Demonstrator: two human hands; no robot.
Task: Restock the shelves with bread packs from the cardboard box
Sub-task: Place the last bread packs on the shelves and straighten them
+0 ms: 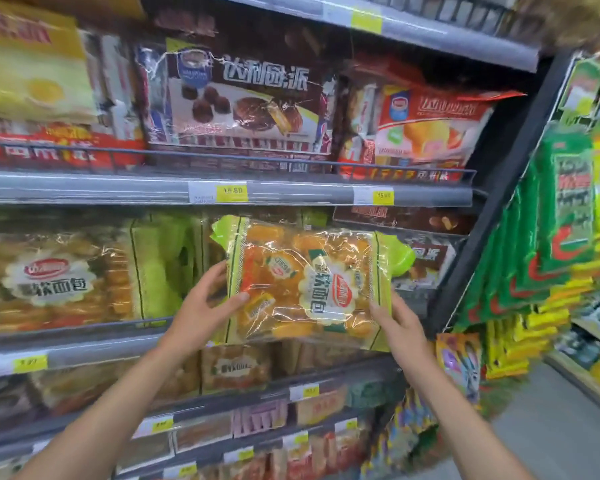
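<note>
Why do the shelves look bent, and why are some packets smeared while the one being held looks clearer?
Head view: the wide-angle lens bows the shelf rail; toward this view's edges the yellow box and hanging green packs are blurred; at its centre the bread pack, gripped by the left hand and right hand, is sharper, with white glare streaks on its wrap.
</note>
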